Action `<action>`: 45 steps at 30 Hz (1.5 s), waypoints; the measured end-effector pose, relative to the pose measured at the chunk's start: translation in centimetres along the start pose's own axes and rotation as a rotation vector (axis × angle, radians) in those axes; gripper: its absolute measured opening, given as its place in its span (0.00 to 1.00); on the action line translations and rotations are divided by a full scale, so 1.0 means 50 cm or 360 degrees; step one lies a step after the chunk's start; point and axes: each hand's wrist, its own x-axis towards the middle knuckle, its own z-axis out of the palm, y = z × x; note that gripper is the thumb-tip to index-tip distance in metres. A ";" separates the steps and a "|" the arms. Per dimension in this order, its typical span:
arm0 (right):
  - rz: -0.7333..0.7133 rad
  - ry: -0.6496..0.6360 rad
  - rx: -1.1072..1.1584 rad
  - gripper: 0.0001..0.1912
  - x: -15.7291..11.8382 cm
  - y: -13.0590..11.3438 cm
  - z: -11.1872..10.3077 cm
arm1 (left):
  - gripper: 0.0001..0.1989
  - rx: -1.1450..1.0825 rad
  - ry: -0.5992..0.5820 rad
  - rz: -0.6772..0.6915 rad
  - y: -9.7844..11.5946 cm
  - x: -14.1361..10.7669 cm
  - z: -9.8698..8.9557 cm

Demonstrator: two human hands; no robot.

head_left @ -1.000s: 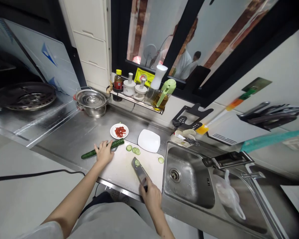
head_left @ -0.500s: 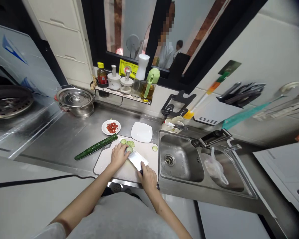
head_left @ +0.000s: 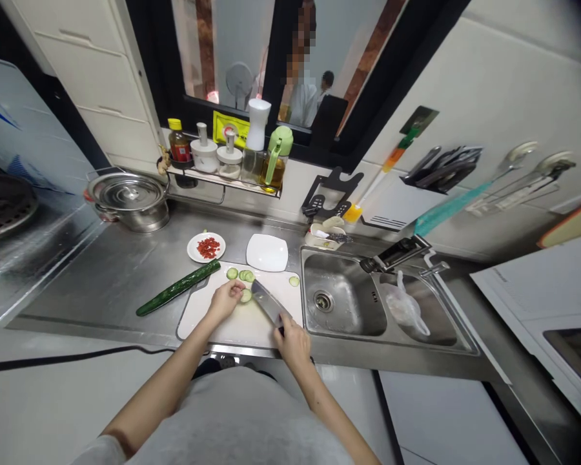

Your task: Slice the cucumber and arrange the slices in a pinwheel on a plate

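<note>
My right hand [head_left: 293, 339] grips the dark handle of a cleaver [head_left: 267, 302], its blade slanting up and left over the white cutting board [head_left: 261, 330]. Just left of the blade, my left hand [head_left: 226, 299] has its fingers curled together beside a cucumber slice [head_left: 245, 296]; whether they pinch anything is too small to tell. Several more slices [head_left: 245, 276] lie along the board's back edge, with a single slice [head_left: 294, 281] at its right corner. A long green cucumber [head_left: 178, 287] rests across the board's left corner and the steel counter.
Behind the board stand a plate of chopped red pieces [head_left: 206, 247] and a white plate [head_left: 266, 252]. A sink [head_left: 343, 294] lies to the right, a lidded pot [head_left: 134, 197] at the back left, a condiment rack [head_left: 227, 179] above.
The cleaver blade has come away from my left hand to the right and tilted more on edge. My left fingers have drawn in beside the front slice. The view has shifted right.
</note>
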 end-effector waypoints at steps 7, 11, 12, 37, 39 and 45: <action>0.0177 -0.0170 0.0156 0.16 0.003 0.021 -0.013 | 0.11 0.0493 -0.0099 -0.0066 -0.038 0.003 -0.024; 0.0054 -0.0261 0.0159 0.16 0.008 -0.002 -0.026 | 0.13 0.0515 -0.0087 0.0025 -0.039 0.006 -0.010; 0.0011 -0.0288 0.0131 0.16 0.007 -0.009 -0.029 | 0.14 0.0502 -0.0070 0.0067 -0.042 0.006 -0.007; -0.0279 -0.0538 -0.0113 0.16 0.000 -0.115 -0.019 | 0.12 0.0698 0.0026 -0.0174 -0.087 -0.006 0.000; -0.0273 -0.0547 -0.0117 0.16 0.001 -0.115 -0.021 | 0.12 0.0693 0.0024 -0.0166 -0.087 -0.006 0.000; -0.0296 -0.0542 -0.0117 0.15 0.003 -0.112 -0.021 | 0.12 0.0690 0.0007 -0.0183 -0.086 -0.005 0.000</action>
